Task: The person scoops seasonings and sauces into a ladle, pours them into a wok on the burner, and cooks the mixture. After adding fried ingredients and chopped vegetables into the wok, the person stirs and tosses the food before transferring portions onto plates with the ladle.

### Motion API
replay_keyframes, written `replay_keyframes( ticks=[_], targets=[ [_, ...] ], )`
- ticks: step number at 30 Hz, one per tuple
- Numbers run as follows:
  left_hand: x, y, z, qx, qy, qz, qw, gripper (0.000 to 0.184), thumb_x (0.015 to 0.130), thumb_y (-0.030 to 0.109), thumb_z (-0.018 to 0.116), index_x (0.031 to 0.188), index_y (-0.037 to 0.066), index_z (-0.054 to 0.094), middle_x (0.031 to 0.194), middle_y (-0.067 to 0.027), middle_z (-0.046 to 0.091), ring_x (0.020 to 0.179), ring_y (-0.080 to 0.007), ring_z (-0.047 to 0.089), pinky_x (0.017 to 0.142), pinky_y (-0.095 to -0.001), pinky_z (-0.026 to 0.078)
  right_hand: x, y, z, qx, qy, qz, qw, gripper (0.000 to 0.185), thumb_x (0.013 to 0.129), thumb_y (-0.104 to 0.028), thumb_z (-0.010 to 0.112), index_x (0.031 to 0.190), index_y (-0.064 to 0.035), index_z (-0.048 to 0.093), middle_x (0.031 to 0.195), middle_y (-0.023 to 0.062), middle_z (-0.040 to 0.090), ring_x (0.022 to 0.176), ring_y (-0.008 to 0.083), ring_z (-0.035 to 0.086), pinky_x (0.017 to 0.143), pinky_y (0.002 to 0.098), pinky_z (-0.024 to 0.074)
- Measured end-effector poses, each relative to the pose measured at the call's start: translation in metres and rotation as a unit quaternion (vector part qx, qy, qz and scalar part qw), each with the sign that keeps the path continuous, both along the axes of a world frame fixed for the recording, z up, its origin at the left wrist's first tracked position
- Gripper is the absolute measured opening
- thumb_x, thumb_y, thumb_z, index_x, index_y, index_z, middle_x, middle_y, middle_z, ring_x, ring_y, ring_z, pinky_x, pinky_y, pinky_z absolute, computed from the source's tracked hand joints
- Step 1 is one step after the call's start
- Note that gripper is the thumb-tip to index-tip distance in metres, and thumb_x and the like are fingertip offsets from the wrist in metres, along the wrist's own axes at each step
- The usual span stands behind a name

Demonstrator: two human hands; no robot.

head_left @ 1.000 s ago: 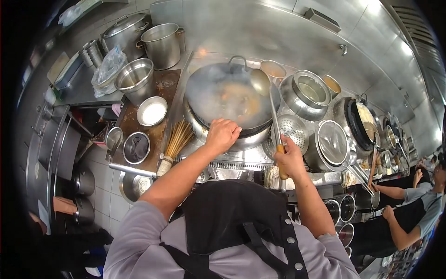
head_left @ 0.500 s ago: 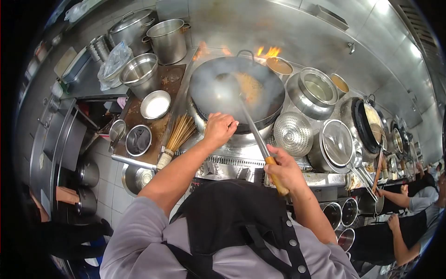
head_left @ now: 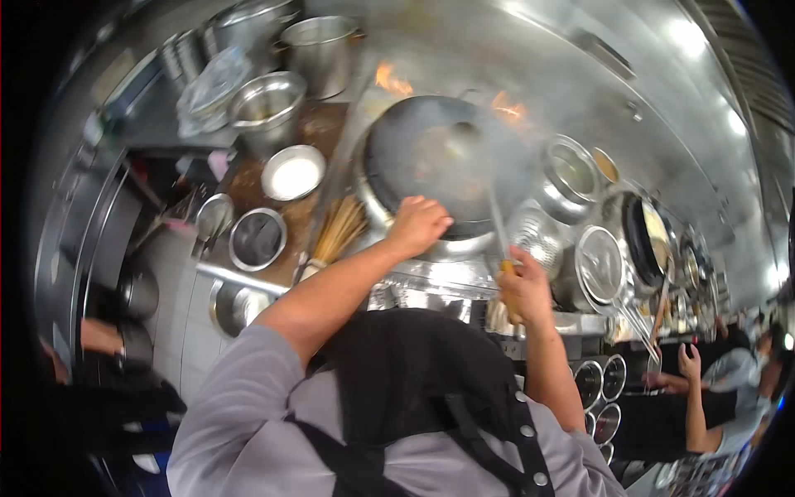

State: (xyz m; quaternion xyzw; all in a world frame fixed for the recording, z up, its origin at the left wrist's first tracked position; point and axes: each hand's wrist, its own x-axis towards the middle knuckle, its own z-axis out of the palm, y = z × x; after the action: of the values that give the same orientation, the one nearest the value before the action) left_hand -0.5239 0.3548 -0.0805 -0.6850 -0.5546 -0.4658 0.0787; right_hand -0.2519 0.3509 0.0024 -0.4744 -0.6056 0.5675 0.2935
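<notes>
Steam rises from a large dark wok (head_left: 393,157) on the burner, its contents blurred. At the wok's near rim is my left hand (head_left: 419,224), fingers curled and closed; what they grip is hidden. My right hand (head_left: 525,287) is wrapped round the wooden handle of a long ladle (head_left: 498,219), whose bowl is over the wok. A perforated strainer (head_left: 534,236) lies just beyond my right hand. Left of the wok stands a bamboo brush (head_left: 339,230).
Flames (head_left: 392,80) show behind the wok. A white-filled bowl (head_left: 294,173) and metal pots (head_left: 319,58) stand left. To the right are a lidless pot (head_left: 571,170), a mesh strainer (head_left: 599,263) and another wok (head_left: 643,236). A co-worker (head_left: 704,398) stands far right.
The ladle bowl moved left across the wok, then back right, with my right hand following. Flames have appeared behind the wok. The co-worker's hand has risen.
</notes>
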Motion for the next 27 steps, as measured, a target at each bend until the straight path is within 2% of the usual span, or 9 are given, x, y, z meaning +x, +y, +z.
replay_keyframes(
  ticks=[4,7,9,13,17,18,20,24,27],
  targets=[
    [-0.018,-0.022,-0.002,0.000,-0.004,-0.035,0.999,0.022,0.087,0.025,0.067,0.103,0.010,0.067,0.100,-0.0100,0.061,0.099,-0.0316,0.055,0.094,-0.0455,0.041,0.018,-0.007,-0.002,-0.011,0.107,-0.025,0.994,0.063,0.083,0.003,0.062,0.143,-0.0037,0.041,0.089,0.0089,0.061,0.065,0.0132,0.057,0.056,0.0264,0.0477],
    [-0.029,-0.053,-0.006,0.035,-0.014,-0.025,0.999,0.032,0.087,0.022,0.068,0.116,0.008,0.065,0.111,-0.0128,0.059,0.106,-0.0326,0.055,0.104,-0.0458,0.039,0.058,0.008,-0.048,0.254,-0.255,-0.012,0.933,0.071,0.083,0.008,0.058,0.149,-0.0056,0.033,0.087,0.0083,0.059,0.066,0.0124,0.055,0.055,0.0250,0.0470],
    [-0.050,-0.072,-0.011,0.030,-0.032,-0.018,0.999,0.037,0.087,0.021,0.069,0.121,0.007,0.062,0.115,-0.0136,0.058,0.109,-0.0327,0.055,0.109,-0.0456,0.038,0.025,-0.029,-0.032,0.202,-0.137,-0.037,0.969,0.070,0.082,0.006,0.056,0.148,-0.0039,0.034,0.081,0.0065,0.057,0.059,0.0120,0.053,0.051,0.0249,0.0456],
    [-0.155,-0.127,-0.051,-0.092,-0.313,0.133,0.936,0.043,0.088,0.020,0.068,0.126,0.002,0.059,0.117,-0.0180,0.059,0.107,-0.0351,0.056,0.096,-0.0431,0.045,-0.049,-0.096,0.015,-0.046,0.107,0.019,0.993,0.069,0.081,0.000,0.054,0.147,-0.0039,0.034,0.066,0.0045,0.050,0.046,0.0127,0.047,0.041,0.0252,0.0416],
    [-0.273,-0.133,-0.109,-0.058,-0.427,0.369,0.823,0.053,0.087,0.014,0.068,0.133,-0.007,0.049,0.108,-0.0226,0.061,0.091,-0.0305,0.064,0.081,-0.0401,0.052,-0.105,-0.088,0.025,-0.168,0.091,0.127,0.973,0.073,0.082,0.005,0.052,0.151,-0.0122,0.034,0.065,0.0029,0.049,0.046,0.0119,0.048,0.040,0.0251,0.0416],
    [-0.284,-0.131,-0.102,-0.061,-0.428,0.370,0.822,0.053,0.087,0.014,0.068,0.133,-0.007,0.049,0.108,-0.0226,0.061,0.091,-0.0305,0.064,0.081,-0.0401,0.052,-0.131,-0.091,0.026,-0.142,0.020,0.157,0.977,0.071,0.084,0.003,0.053,0.151,-0.0128,0.035,0.064,0.0020,0.050,0.046,0.0111,0.048,0.040,0.0252,0.0412],
    [-0.298,-0.131,-0.081,-0.089,-0.669,0.261,0.690,0.055,0.089,0.007,0.063,0.138,-0.007,0.043,0.095,-0.0180,0.064,0.066,-0.0249,0.066,0.057,-0.0341,0.055,-0.171,-0.090,0.009,-0.075,-0.096,0.221,0.968,0.069,0.086,-0.002,0.057,0.151,-0.0120,0.035,0.065,0.0042,0.053,0.050,0.0132,0.053,0.045,0.0283,0.0443],
    [-0.316,-0.123,-0.101,-0.128,-0.687,0.203,0.686,0.046,0.091,0.002,0.060,0.134,-0.004,0.045,0.085,-0.0137,0.064,0.061,-0.0205,0.065,0.051,-0.0285,0.056,-0.227,-0.090,-0.039,0.138,-0.282,0.304,0.899,0.077,0.083,-0.013,0.061,0.152,-0.0086,0.028,0.084,0.0299,0.065,0.084,0.0455,0.067,0.079,0.0494,0.0525],
    [-0.318,-0.121,-0.111,-0.083,-0.701,0.178,0.686,0.042,0.091,-0.002,0.058,0.131,-0.005,0.047,0.087,-0.0137,0.065,0.063,-0.0200,0.066,0.053,-0.0274,0.056,-0.246,-0.095,-0.053,0.206,-0.345,0.323,0.857,0.077,0.083,-0.013,0.059,0.153,-0.0079,0.026,0.089,0.0324,0.066,0.087,0.0493,0.064,0.080,0.0522,0.0507]
  ],
)
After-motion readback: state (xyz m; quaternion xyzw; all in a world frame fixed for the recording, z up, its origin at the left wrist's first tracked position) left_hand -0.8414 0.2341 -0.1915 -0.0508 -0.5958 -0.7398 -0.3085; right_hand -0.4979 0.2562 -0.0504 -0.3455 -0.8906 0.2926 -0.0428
